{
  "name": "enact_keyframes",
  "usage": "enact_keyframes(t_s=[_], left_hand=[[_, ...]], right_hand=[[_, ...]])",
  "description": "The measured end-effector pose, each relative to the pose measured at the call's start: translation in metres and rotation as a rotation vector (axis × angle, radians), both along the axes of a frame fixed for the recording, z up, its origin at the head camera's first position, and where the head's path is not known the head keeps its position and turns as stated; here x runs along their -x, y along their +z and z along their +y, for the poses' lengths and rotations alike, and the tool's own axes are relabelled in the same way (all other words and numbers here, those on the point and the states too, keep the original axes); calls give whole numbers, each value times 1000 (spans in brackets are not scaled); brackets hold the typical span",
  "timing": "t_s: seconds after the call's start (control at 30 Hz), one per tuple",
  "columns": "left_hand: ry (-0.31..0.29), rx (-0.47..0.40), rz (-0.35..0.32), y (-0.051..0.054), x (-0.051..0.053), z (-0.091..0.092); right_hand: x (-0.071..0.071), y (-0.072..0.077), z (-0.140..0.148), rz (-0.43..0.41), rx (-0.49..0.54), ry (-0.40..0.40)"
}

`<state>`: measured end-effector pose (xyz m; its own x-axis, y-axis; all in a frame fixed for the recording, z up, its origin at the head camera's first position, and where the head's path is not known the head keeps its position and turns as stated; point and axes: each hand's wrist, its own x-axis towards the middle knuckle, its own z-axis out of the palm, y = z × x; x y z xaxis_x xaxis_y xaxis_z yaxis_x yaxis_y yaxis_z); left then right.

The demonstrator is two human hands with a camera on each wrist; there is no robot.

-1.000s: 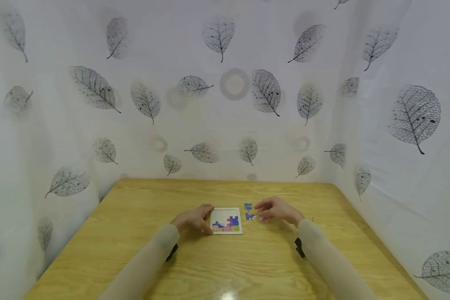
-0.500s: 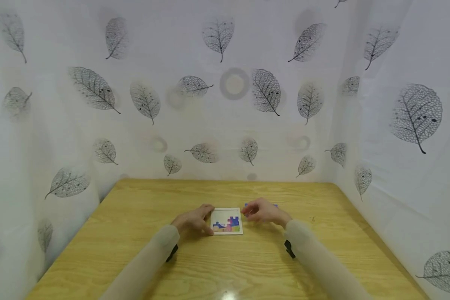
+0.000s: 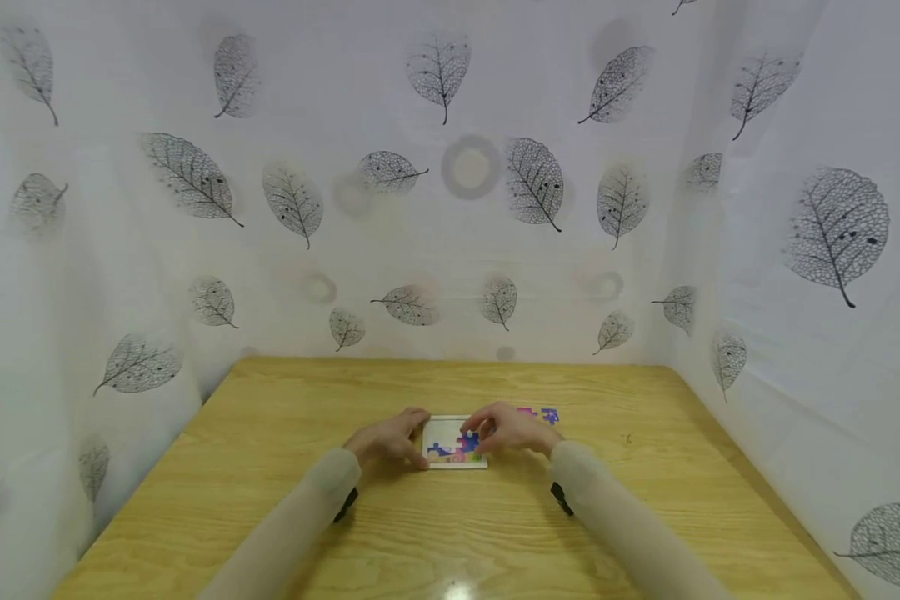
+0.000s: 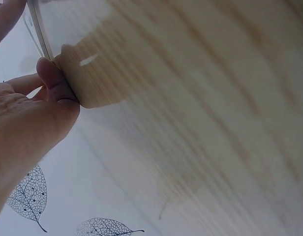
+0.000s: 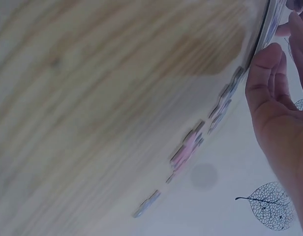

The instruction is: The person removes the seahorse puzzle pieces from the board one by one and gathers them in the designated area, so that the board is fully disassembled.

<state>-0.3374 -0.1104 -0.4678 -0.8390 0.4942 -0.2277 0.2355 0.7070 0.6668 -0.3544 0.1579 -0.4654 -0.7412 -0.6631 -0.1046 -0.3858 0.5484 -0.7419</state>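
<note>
A white square puzzle tray [image 3: 441, 427] lies on the table, its lower part filled with blue, pink and orange jigsaw pieces [image 3: 444, 452]. My left hand [image 3: 386, 437] grips the tray's left side, fingers at the far corner and thumb at the near one. In the left wrist view the thumb [image 4: 55, 83] presses the tray's edge. Over the tray's right side, my right hand [image 3: 512, 429] pinches a small jigsaw piece, mostly hidden, at the blue pieces. The right wrist view shows its thumb [image 5: 266, 61] close to the tray edge; the fingertips' contact is hard to see there.
Beyond the right hand lie a loose pink piece [image 3: 527, 411] and a blue piece [image 3: 550, 415]. The right wrist view shows several loose pieces along the wooden table [image 5: 92, 98], one of them pink [image 5: 188, 150]. A leaf-patterned curtain [image 3: 450, 250] surrounds the table's back and sides.
My right hand has moved left from the loose pieces to the tray's right side, uncovering the pink and blue pieces behind it. The left hand and tray have stayed in place.
</note>
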Motion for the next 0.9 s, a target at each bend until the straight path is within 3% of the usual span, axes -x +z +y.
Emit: enact_keyframes(t_s=[0.47, 0.9], left_hand=[[-2, -8, 9, 0, 0, 0], [4, -3, 10, 1, -1, 1]], right_hand=[[-1, 3, -14, 56, -133, -3], [-1, 6, -17, 63, -185, 49]])
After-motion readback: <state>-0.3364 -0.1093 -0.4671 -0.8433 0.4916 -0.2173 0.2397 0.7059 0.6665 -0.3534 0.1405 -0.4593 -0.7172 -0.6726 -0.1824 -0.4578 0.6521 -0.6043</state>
